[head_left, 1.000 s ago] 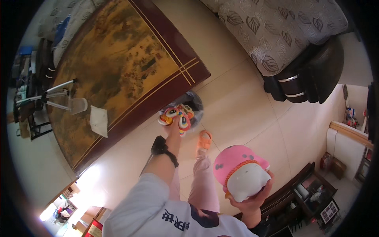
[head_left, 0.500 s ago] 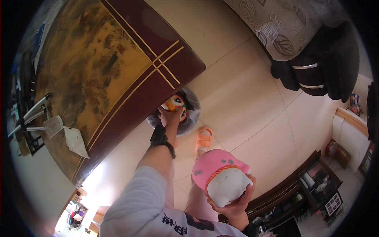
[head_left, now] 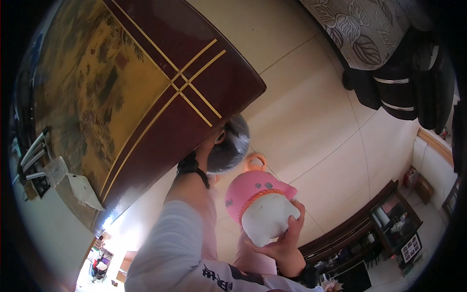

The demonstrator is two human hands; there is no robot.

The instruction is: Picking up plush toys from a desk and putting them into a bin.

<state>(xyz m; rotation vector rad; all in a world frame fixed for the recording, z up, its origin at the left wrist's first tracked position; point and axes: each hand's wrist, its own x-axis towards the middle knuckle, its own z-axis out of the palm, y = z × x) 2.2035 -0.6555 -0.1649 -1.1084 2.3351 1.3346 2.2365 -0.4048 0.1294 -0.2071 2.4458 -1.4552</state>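
Observation:
My left hand (head_left: 206, 147) reaches down past the table's edge, over a bin with a clear plastic liner (head_left: 232, 153). Its fingers are hidden by the table, so its grip does not show. Beside it, a small part of a colourful painted object (head_left: 220, 137) peeks out; the rest is covered. In my right hand (head_left: 287, 238) rests a rounded pink-and-white figurine (head_left: 265, 216), held from below and the side with fingers and thumb round its white part. Grey spots dot its pink top, and an orange twisted cord runs where pink meets white.
A dark red table (head_left: 214, 92) with gold lines fills the upper left; a white fly swatter (head_left: 58, 170) lies on it. An orange slipper (head_left: 255, 161) is on the tiled floor. A black-armed sofa (head_left: 394, 92) stands upper right, a dark wooden cabinet (head_left: 340, 233) lower right.
The view has shifted, and the table edge now covers most of my left hand and the colourful object, both plainly visible before. The figurine appears slightly higher and further left, still in my right hand.

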